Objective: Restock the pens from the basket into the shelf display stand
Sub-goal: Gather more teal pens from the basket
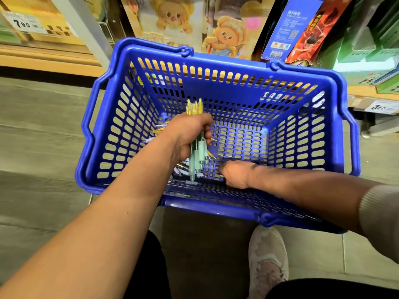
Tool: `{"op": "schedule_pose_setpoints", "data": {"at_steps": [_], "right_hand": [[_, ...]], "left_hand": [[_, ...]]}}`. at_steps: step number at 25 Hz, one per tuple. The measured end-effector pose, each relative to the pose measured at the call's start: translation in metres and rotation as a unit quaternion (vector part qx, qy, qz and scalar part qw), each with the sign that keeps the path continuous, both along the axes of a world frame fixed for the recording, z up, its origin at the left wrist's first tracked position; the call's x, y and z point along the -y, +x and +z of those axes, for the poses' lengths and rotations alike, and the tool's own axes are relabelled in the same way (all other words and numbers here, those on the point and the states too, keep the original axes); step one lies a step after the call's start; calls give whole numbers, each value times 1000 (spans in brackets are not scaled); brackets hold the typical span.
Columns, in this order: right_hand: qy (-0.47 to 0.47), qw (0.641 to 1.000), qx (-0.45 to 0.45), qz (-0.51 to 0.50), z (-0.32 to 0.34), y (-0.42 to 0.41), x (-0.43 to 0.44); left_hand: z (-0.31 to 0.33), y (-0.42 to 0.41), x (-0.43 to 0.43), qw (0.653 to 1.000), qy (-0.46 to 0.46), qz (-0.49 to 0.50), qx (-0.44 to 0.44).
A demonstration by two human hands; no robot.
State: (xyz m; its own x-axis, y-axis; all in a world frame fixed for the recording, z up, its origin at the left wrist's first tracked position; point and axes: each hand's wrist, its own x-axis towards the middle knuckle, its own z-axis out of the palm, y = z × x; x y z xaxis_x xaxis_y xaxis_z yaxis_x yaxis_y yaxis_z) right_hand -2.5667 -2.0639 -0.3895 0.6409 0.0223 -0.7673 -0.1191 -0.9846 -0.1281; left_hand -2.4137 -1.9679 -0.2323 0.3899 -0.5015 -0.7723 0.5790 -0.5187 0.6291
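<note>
A blue plastic basket (302, 87) stands on the floor in front of me. My left hand (185, 137) is inside it and grips a bunch of pens (197, 152), yellow clicker ends up, pale green tips down. My right hand (235, 173) reaches down to the basket's floor near the front wall; its fingers are turned away and I cannot see whether they hold anything. Several loose pens (180, 168) lie on the basket floor under and to the left of my left hand. No pen display stand is in sight.
Low shelves (54, 61) run behind the basket with cartoon-bear boxes (228, 37), a blue and a red box (289, 29) and green boxes at the right. Price tags hang on the shelf edges. My shoe (267, 262) rests on the grey floor just before the basket.
</note>
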Motion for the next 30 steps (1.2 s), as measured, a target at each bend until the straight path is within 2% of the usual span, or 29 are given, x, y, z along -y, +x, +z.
{"op": "schedule_pose_setpoints", "data": {"at_steps": [2,5,7,10,12,13,16,20,22,27,30], "right_hand": [[41,995,10,-92,12,5,7],[118,955,35,-271,35,20,22],[183,911,62,-365,56,25,32],[276,842,104,-451,89,26,39],[322,782,127,-519,112,23,41],[331,759,145,-542,123,22,43],[317,732,208,-567,155,16,49],[426,610,193,-640,171,13,48],[455,574,186,-655,170,16,50],[458,565,155,-669,181,22,50],[450,566,151,-674,232,13,48]], "left_hand": [[-1,-1,1,1000,-11,5,-13],[-1,-1,1,1000,-15,12,-19],[-2,-1,2,999,-17,25,-26],[-5,1,4,999,-17,41,-30],[-6,0,5,998,-16,44,-34],[-6,0,5,998,-17,43,-40],[-4,-2,8,997,-23,31,-62],[-3,-3,9,995,-38,8,-88],[0,-5,10,995,-40,-12,-88],[23,-14,5,990,-53,49,-120],[72,-23,-8,983,-59,79,-153]]}}
